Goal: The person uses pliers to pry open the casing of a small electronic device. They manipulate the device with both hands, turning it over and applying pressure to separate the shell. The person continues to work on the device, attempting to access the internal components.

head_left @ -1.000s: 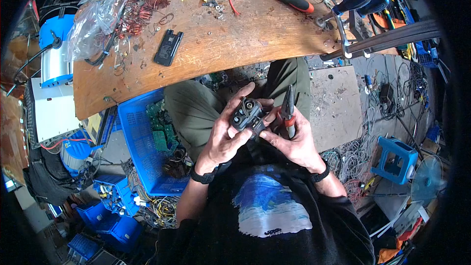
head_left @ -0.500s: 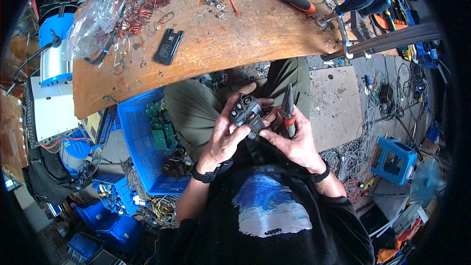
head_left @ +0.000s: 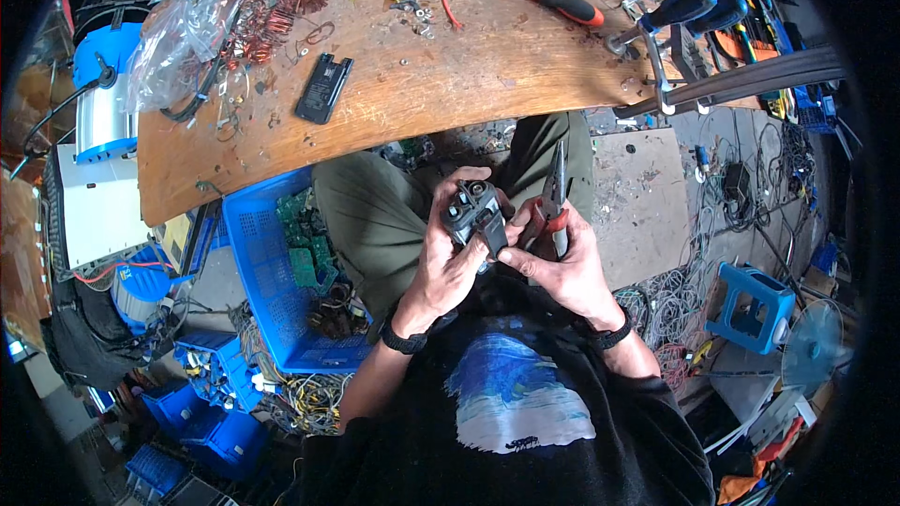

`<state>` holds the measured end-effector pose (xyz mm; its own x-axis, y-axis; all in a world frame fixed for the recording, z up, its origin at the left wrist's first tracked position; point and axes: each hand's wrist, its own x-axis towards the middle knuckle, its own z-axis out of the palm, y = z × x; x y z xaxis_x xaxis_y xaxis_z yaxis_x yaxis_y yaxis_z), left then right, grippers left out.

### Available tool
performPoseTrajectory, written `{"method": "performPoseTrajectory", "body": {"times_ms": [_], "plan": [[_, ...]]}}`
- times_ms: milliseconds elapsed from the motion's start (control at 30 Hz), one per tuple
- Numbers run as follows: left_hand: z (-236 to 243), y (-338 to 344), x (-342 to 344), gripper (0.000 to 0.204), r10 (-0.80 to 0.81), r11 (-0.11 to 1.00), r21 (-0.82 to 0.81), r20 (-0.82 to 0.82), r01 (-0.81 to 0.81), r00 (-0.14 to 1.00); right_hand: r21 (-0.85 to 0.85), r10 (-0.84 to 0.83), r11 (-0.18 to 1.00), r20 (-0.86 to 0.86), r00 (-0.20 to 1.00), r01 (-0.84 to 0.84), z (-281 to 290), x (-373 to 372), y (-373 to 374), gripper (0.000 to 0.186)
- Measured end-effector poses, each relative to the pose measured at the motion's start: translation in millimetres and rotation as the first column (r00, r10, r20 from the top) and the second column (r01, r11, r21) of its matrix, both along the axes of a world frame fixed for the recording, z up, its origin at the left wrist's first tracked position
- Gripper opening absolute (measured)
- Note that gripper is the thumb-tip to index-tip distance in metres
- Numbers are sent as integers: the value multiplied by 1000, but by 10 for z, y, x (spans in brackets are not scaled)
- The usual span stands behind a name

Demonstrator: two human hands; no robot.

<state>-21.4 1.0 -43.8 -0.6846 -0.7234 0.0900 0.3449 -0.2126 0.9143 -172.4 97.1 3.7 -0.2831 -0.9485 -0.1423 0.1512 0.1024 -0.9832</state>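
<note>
Above my lap, my left hand (head_left: 442, 262) is wrapped round a black handheld two-way radio (head_left: 461, 211), its knobbed top end facing up. A black flap or clip (head_left: 492, 230) sticks out from its side. My right hand (head_left: 567, 267) has long-nose pliers (head_left: 557, 189) with red and grey handles tucked in its grip, jaws pointing away from me. Its thumb and fingertips are at the flap's edge, close to the left fingers. On the wooden table (head_left: 441, 84) lies a flat black battery pack (head_left: 323, 88), apart from both hands.
Copper wire coils (head_left: 272, 23), a clear plastic bag (head_left: 183, 47) and an orange-handled screwdriver (head_left: 567, 4) lie on the table. A clamp (head_left: 661, 47) grips its right edge. Beside my left leg stands a blue crate (head_left: 272, 300) with green circuit boards. Cables and a blue stool (head_left: 753, 307) are at right.
The pliers have tilted more upright in my right hand. The radio has turned slightly, with its flap now pointing more toward me. Both hands keep their hold.
</note>
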Motion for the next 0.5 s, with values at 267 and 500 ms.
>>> {"method": "performPoseTrajectory", "body": {"times_ms": [267, 500], "plan": [[184, -11, -17, 45, -5, 993, 116, -14, 7, 1000, 16, 10, 1000, 8, 1000, -10, -3, 27, -4, 41], [188, -134, 15, 44, 148, 987, -84, 93, -141, 985, -4, 27, 1000, 68, 997, -27, 22, -15, -21, 37]]}}
